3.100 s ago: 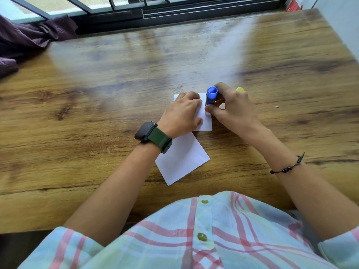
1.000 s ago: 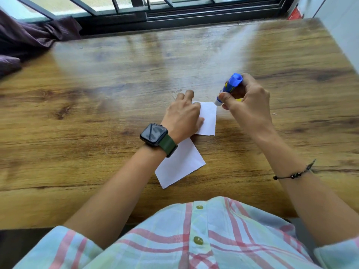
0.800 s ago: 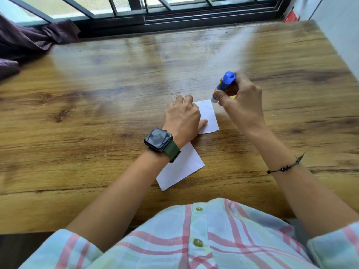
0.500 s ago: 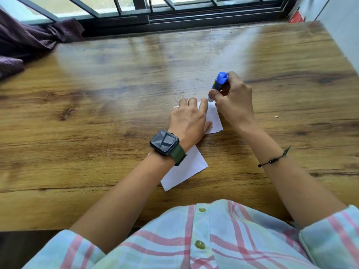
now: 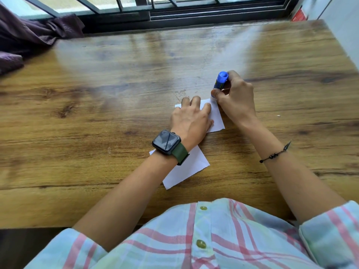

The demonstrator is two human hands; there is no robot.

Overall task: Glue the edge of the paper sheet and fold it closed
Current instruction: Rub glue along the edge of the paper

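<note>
A white paper sheet (image 5: 186, 167) lies on the wooden table (image 5: 97, 117), partly folded, with a smaller flap (image 5: 216, 119) at its far end. My left hand (image 5: 191, 121) rests flat on the paper, fingers spread, and covers its middle. My right hand (image 5: 236, 98) grips a blue glue stick (image 5: 220, 81), tilted, with its white tip down at the far right corner of the flap. Whether the tip touches the paper is hidden by my thumb.
Dark purple cloth (image 5: 29, 37) is bunched at the table's far left corner. A black window frame (image 5: 194, 14) runs along the far edge. A white wall (image 5: 342, 26) borders the right side. A tiny scrap (image 5: 278, 115) lies right of my right hand.
The glue stick has come down from a raised position toward the far right corner of the flap. My left hand has stayed pressed on the paper.
</note>
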